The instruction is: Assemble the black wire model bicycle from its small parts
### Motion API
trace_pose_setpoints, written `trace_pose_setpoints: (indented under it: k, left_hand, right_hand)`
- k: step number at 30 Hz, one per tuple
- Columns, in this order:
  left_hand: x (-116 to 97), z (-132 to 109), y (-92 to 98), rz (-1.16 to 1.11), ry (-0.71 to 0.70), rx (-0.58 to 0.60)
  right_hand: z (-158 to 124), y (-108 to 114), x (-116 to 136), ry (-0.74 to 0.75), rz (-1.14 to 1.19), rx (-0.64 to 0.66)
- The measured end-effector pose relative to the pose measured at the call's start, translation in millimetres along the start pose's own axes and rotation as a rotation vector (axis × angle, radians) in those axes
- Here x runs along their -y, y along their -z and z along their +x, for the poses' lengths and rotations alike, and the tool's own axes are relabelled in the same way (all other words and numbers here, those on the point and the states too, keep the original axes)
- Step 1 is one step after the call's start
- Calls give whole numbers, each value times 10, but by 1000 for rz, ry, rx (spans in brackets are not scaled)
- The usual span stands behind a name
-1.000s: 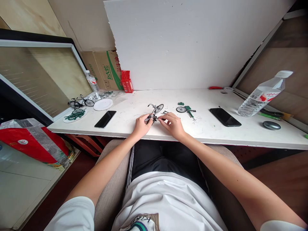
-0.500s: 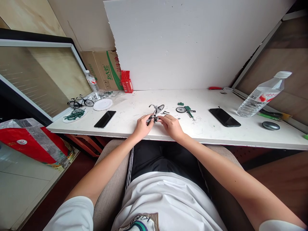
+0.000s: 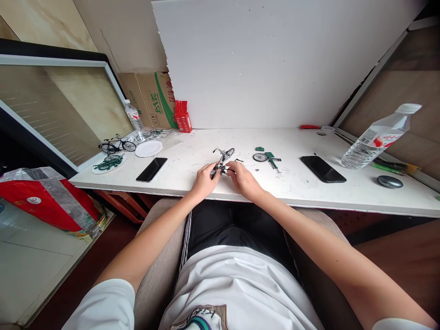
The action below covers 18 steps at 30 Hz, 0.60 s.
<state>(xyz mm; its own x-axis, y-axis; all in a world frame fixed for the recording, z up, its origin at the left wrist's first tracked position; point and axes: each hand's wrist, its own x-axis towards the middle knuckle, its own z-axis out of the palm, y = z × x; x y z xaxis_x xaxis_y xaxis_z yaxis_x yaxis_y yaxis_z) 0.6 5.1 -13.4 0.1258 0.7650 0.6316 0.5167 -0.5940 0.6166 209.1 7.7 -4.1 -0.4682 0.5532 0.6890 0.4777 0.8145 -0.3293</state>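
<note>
A small black model bicycle [image 3: 222, 158] is tilted over the desk near its front edge, its front wheel and silver handlebar pointing away from me. My left hand [image 3: 205, 180] is closed around its rear part, with the thumb and fingers hiding some of the frame. On the other side, my right hand [image 3: 245, 180] pinches a thin dark piece at the bicycle's right side; whether it is attached cannot be made out. A few tiny dark parts [image 3: 239, 160] lie just beyond the right fingers. Farther right are a loose spoked wheel [image 3: 260, 157] and a green parts frame [image 3: 271, 159].
On the left stand a finished model bicycle [image 3: 117, 145], a white disc [image 3: 148, 148], green parts on another disc [image 3: 109, 163] and a phone [image 3: 151, 169]. To the right lie a second phone [image 3: 323, 169], a water bottle [image 3: 380, 137] and a grey oval object [image 3: 389, 181].
The right fingertips have drawn slightly away from the bicycle's rear, showing more of the dark piece between. My left hand keeps its hold. The whole view has shifted a little.
</note>
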Motion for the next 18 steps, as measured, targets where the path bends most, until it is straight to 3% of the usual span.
trace_pose_setpoints:
  k: [8, 18]
  left_hand:
    - [-29, -8, -4, 1, -37, 19]
    - [1, 1, 1, 28, -19, 10]
  right_hand:
    - [2, 90, 114, -145, -47, 84]
    - [-13, -32, -53, -107, -55, 74]
